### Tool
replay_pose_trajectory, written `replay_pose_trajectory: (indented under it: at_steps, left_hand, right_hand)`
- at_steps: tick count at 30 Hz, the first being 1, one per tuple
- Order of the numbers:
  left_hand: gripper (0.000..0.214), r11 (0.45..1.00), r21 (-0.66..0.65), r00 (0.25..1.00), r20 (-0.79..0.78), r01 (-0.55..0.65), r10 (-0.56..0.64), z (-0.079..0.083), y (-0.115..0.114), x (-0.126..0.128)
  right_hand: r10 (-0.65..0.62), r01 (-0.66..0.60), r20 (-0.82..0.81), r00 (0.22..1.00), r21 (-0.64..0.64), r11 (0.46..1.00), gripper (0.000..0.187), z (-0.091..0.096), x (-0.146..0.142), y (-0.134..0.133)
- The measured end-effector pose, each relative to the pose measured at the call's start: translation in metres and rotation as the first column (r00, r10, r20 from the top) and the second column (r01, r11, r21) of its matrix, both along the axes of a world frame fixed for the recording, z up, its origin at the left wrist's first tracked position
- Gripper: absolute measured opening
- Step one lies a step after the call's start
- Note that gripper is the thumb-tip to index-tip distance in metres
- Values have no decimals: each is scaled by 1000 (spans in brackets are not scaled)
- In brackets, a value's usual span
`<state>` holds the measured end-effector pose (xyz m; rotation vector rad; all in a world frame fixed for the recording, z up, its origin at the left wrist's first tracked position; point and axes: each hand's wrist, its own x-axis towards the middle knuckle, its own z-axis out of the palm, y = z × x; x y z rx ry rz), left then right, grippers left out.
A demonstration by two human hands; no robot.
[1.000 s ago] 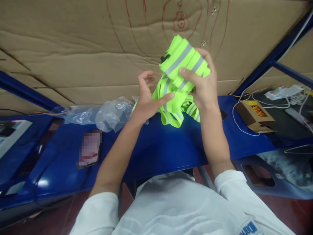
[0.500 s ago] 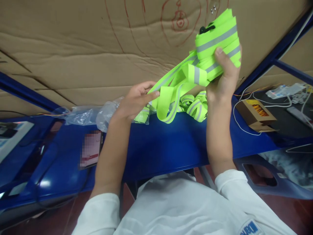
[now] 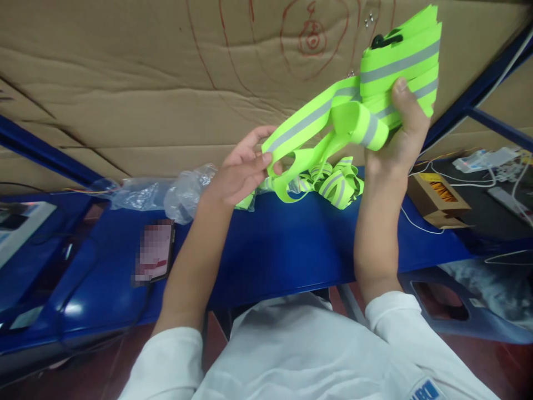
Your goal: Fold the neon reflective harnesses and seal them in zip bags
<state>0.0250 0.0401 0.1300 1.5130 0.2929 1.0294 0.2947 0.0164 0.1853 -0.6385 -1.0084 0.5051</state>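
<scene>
My right hand (image 3: pixel 397 139) is raised at the upper right and grips a folded bundle of neon yellow-green reflective strap (image 3: pixel 400 66) with grey stripes; a small black clip shows at its top. A length of the strap (image 3: pixel 303 125) runs down and left from the bundle to my left hand (image 3: pixel 241 172), whose fingers pinch it. More loose loops of the same strap (image 3: pixel 333 183) lie on the blue table (image 3: pixel 283 250) between my two hands.
Crumpled clear plastic bags (image 3: pixel 183 191) lie left of my left hand. A phone (image 3: pixel 154 253) rests on the table at the left. A small open cardboard box (image 3: pixel 435 200) and white cables (image 3: pixel 495 166) sit at the right. A cardboard wall (image 3: pixel 125 100) stands behind the table.
My right hand has lifted the folded bundle up and to the right, drawing a length of strap taut. My left hand has closed on that strap and stayed near the table.
</scene>
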Motion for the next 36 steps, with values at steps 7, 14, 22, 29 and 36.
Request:
replay_pose_trajectory:
  at_steps: [7,14,22,29,36]
  left_hand:
    - [92,937,255,951,-135,-239,279,-27,16,21]
    - [95,951,185,962,-70,-248,265,-11,5,14]
    - [79,899,234,925,14,-371,379,-6,2,11]
    - [52,777,311,828,70,-548,556,-6,-3,12]
    - [65,926,187,945,56,-328,323,0,8,-7]
  right_hand:
    - [73,-76,23,997,171,982,41,-2,-14,-4]
    - [143,-133,-24,989,238,962,42,-6,-8,5]
    - [77,-70,-30,997,201,977,41,-8,-8,8]
    - [-60,51,55,997,148,988,40,-6,-7,2]
    - [-50,56,-45,998,146,988,42,-8,4,8]
